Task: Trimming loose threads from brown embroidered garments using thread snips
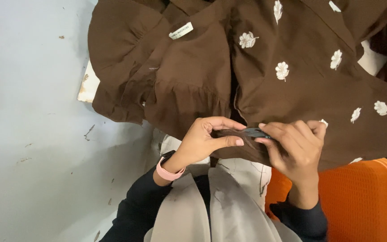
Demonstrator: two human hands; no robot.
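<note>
1. Pale grey flooring (27,134), scuffed and speckled with small marks, is filling the left side of your view; an orange plastic chair (363,197) is showing at the lower right.
2. You are holding a brown garment (193,76) spread out in front of you, its gathered ruffles hanging to the left and its white embroidered flowers (282,71) scattered across the right half.
3. You are seeing a small white label (181,30) sitting near the top of the garment.
4. Your left hand (204,141) is pinching a fold of the garment's lower edge between thumb and fingers, with a pink wristband (169,172) sitting on that wrist.
5. Your right hand (298,148) is closing around a small dark tool (255,132), holding its tip against the same fold, just beside your left thumb; what kind of tool it is cannot be told.
6. Your dark sleeves (133,208) and a light grey cloth (229,197) are lying below both hands.
</note>
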